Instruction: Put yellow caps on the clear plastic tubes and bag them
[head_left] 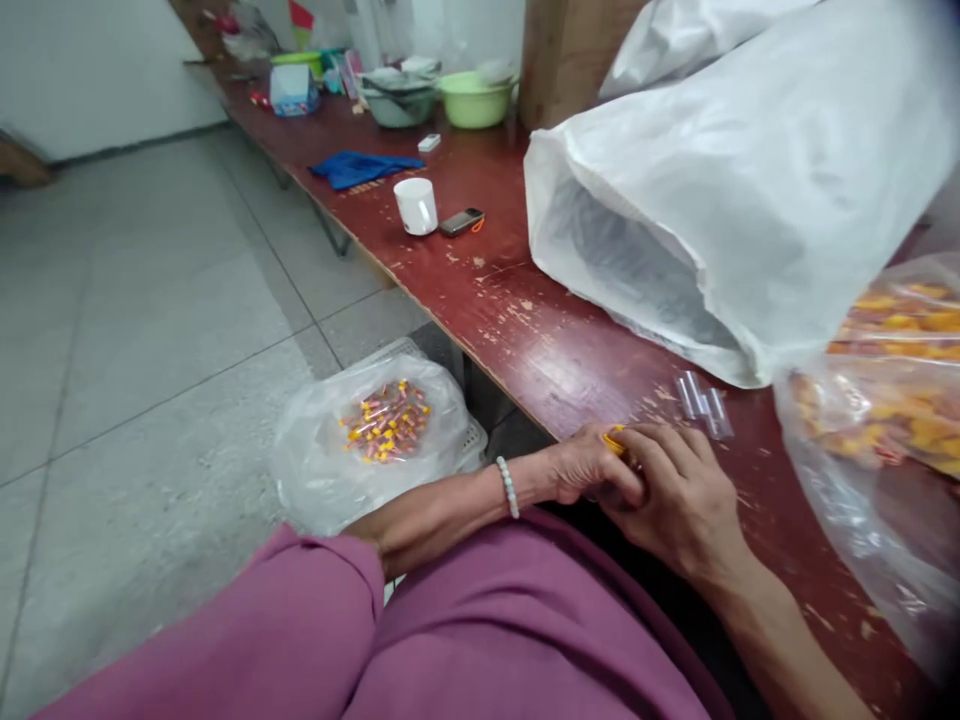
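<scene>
My left hand (589,468), with a beaded bracelet (508,487) at the wrist, is closed at the table's front edge. Against it my right hand (679,495) is curled, fingers bent over the left fingers. A small yellow piece (614,440) shows between the two hands; most of it is hidden. Just beyond the right hand, several short clear tubes (703,403) lie on the table. A clear plastic bag (814,490) at the right contains many yellow and pink pieces (900,415).
Below the table's left edge, a plastic bag (307,440) over a white basket (476,440) holds small yellow-and-pink pieces (386,420). A large white sack (750,180) gapes on the red table (502,310). Farther back are a mug (415,206), phone-like device (461,221), blue cloth (364,168) and basins (476,100).
</scene>
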